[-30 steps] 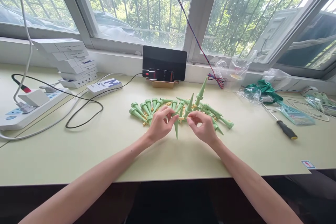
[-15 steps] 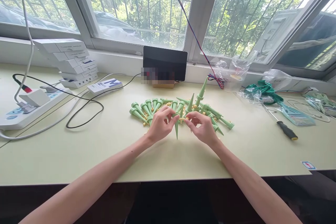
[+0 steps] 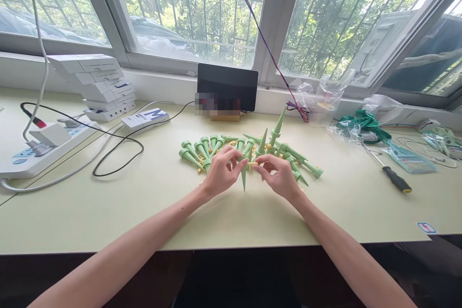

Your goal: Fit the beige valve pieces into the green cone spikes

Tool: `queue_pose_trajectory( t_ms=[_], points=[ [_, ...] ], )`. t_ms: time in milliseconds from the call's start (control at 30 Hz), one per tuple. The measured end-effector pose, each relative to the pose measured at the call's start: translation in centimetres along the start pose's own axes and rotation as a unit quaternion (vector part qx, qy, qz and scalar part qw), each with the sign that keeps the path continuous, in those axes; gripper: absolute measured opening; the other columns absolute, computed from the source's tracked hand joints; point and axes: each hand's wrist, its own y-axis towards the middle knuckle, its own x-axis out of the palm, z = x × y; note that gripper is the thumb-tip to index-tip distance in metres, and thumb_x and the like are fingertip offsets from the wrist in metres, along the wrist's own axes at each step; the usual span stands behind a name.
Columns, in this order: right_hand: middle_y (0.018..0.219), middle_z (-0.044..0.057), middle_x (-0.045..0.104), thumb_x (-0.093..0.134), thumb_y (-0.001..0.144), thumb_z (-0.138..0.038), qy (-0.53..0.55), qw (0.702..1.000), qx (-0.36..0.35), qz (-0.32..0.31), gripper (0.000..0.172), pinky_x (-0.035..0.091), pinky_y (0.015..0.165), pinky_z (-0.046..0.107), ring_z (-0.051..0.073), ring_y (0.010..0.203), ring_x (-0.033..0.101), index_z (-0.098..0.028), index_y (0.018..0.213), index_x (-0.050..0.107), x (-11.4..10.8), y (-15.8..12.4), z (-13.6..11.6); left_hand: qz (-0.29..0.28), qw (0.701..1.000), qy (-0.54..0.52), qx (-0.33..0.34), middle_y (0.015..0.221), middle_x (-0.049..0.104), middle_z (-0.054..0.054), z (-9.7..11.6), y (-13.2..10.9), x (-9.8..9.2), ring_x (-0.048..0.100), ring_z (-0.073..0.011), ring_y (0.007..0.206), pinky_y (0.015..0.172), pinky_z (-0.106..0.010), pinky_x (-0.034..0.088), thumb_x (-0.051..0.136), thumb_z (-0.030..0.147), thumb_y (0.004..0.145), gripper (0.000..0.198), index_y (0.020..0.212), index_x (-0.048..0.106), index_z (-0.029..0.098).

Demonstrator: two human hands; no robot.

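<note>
Evidently, left fingers (image 3: pixel 239 168) pinch one green spike (image 3: pixel 244 181), right fingers (image 3: pixel 266 159) one yellow fitting (image 3: pixel 251 165)

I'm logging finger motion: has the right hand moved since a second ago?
Yes, slightly: the right hand has its fingertips farther left, judged against the black screen.

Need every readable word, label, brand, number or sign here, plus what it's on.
"M": large blue letter on the small white box; its finer print is too small to read.
Stacked white boxes: dark lettering, too small to read.
Sticker at the table edge: red and blue marking, unreadable.
Pixelated patch before the dark screen: nothing legible.
Green spikes: no readable text.
</note>
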Motion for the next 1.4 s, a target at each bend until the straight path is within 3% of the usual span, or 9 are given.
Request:
queue_pose_trajectory(
  t_ms=[1067, 1400],
  points=[
    [0.064, -0.001, 0.062, 0.063, 0.090, -0.035, -0.003, 1.000, 0.005, -0.016, 0.016, 0.047, 0.053, 0.029, 0.014, 0.050, 0.055, -0.020, 0.088, 0.065, 0.09, 0.04, 0.19, -0.009, 1.000, 0.006, 0.006, 0.082, 0.052, -0.001, 0.03, -0.07, 0.01, 0.054, -0.0090, 0.064, 0.048, -0.018, 0.047, 0.063, 0.031, 0.090, 0.012, 0.087, 0.066, 0.019],
    [0.070, 0.001, 0.062, 0.060, 0.093, -0.039, 0.005, 0.999, 0.021, -0.026, 0.022, 0.045, 0.052, 0.028, 0.012, 0.050, 0.053, -0.019, 0.086, 0.063, 0.13, 0.02, 0.24, -0.009, 1.000, -0.017, 0.024, 0.085, 0.050, -0.001, 0.02, -0.07, 0.02, 0.057, -0.0097, 0.069, 0.055, -0.020, 0.056, 0.064, 0.030, 0.089, 0.010, 0.091, 0.066, 0.020]
  ],
)
